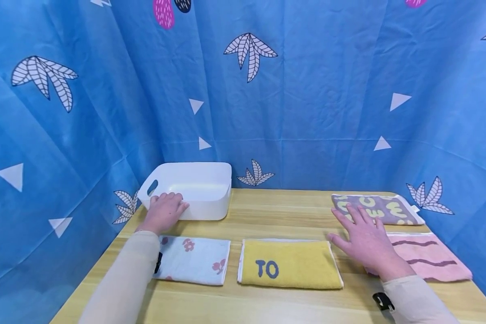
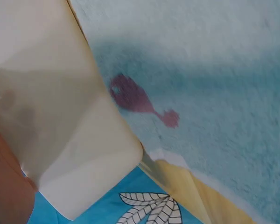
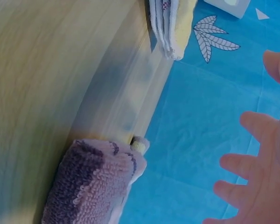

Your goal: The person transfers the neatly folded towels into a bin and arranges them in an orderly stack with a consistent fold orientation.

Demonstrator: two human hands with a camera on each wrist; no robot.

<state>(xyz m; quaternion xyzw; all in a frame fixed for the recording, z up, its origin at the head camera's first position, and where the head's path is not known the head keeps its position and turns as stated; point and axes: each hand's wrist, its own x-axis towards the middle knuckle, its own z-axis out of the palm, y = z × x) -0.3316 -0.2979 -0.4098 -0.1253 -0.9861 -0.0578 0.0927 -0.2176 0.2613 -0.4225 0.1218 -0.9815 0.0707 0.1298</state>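
Blue curtain [image 1: 328,90] hung behind the wood desk [image 1: 283,211]. Left hand [image 1: 164,213] gripped the white bin [image 1: 210,209] by its near rim, left of centre. Right hand [image 1: 367,240] had fingers spread wide near grey towel [image 1: 390,216] and pink towel [image 1: 433,254], right; yellow towel [image 1: 299,265] lay lower centre.

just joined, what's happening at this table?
A person has their left hand on the near rim of a white bin at the back left. Their right hand is spread open, holding nothing, near the purple towel and the pink towel. The pale blue floral towel lies in front of the bin, with the yellow towel to its right. All four towels are folded and outside the bin.
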